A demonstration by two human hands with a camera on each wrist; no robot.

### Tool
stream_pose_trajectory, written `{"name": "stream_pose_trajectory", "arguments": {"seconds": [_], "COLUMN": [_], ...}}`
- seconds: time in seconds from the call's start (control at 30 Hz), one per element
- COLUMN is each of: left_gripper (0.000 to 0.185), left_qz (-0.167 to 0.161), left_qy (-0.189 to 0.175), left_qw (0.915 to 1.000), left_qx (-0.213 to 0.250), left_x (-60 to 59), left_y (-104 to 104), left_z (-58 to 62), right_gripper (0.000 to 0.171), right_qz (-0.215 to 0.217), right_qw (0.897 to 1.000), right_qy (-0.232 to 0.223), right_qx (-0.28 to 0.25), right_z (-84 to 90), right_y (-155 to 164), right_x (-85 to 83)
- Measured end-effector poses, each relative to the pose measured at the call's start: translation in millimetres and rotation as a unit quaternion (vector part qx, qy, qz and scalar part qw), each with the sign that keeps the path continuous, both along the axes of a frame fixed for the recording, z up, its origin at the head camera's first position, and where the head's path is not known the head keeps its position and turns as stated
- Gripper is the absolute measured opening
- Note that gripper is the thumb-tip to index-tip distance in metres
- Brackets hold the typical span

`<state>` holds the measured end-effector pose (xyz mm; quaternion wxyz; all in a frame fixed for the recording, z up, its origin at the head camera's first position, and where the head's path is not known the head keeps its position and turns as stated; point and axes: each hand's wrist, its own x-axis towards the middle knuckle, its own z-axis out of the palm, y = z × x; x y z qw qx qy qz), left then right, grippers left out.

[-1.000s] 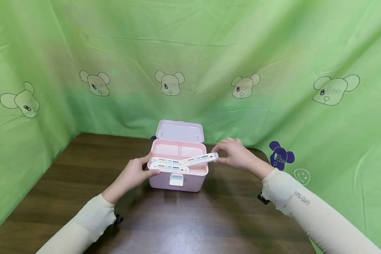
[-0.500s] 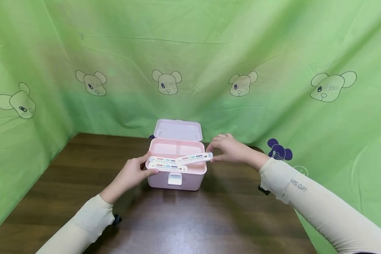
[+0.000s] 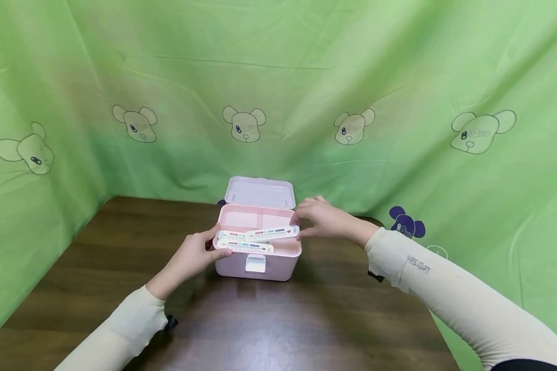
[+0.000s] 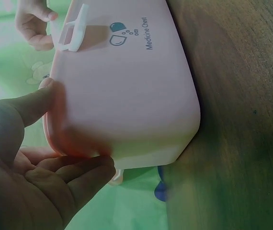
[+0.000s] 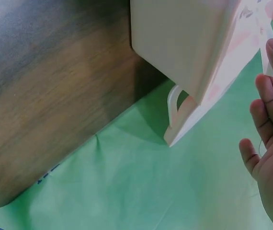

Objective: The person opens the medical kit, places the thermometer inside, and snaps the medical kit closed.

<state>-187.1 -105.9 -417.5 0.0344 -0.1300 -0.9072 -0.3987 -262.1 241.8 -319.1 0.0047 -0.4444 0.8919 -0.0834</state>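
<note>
A pink medicine box (image 3: 234,265) stands on the table with its lid (image 3: 260,192) swung back. My left hand (image 3: 192,255) grips the box's left rim; in the left wrist view the thumb (image 4: 38,103) is at the front edge and the fingers lie along the side. With thumb and fingertips, my right hand (image 3: 325,219) pinches the right end of a slim white thermometer case (image 3: 274,234), printed with coloured labels and a ruled scale. It slants over the box opening. Two similar cases (image 3: 246,247) lie at the left of the opening, partly overlapped by it.
A white latch (image 3: 255,263) sits on the box front. Behind the opening is a divided pink tray (image 3: 240,216). A lid handle (image 5: 173,108) shows at the back. Green curtain (image 3: 181,93) hangs round the brown wooden table (image 3: 260,330).
My right hand has moved left with the pinched thermometer case, which now reaches farther over the others and lies within the box's outline. My left hand keeps its grip on the rim.
</note>
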Motion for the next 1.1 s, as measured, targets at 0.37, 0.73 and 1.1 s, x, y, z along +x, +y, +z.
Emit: {"name": "stream_pose_trajectory", "arguments": {"seconds": [0.37,0.73,1.1], "left_gripper": [0.088,0.087,0.087], "left_qz": [-0.003,-0.004,-0.001], "left_qy": [-0.003,-0.002,0.003], "left_qw": [1.0000,1.0000,1.0000], "left_qx": [0.002,-0.001,-0.003], "left_x": [-0.2,-0.6,-1.7], "left_y": [1,1,0], "left_z": [-0.8,0.1,0.0], "right_gripper": [0.029,0.026,0.024], "right_qz": [0.020,0.033,0.040], "right_qw": [0.999,0.999,0.999], "right_qy": [-0.036,-0.035,-0.022], "right_qx": [-0.006,-0.020,-0.026], "right_z": [-9.4,-28.2,-36.5], "right_y": [-3,-9,-10], "right_x": [-8.7,-16.7,-17.1]}}
